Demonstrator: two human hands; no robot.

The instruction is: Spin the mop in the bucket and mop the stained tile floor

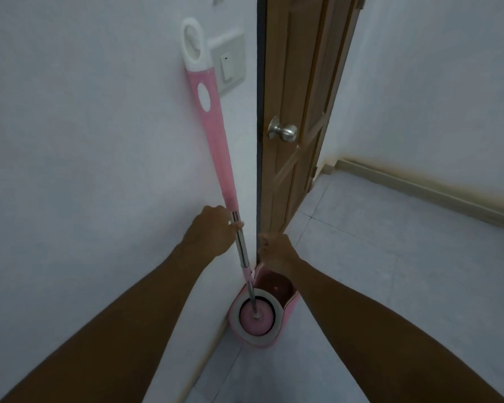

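Observation:
A pink mop handle (216,141) with a white loop top leans against the white wall. Its metal shaft runs down into a pink spin bucket (285,308) on the floor by the wall corner. The round pink mop head (256,318) sits inside the bucket's white-rimmed spinner. My left hand (213,231) grips the metal shaft just below the pink grip. My right hand (275,253) hovers beside the shaft above the bucket, fingers curled, holding nothing that I can see.
A brown wooden door (297,112) with a metal knob (284,132) stands ajar just right of the mop. A light switch plate (230,65) is on the wall behind the handle. Grey tile floor (376,257) spreads to the right, edged by a skirting board (425,190).

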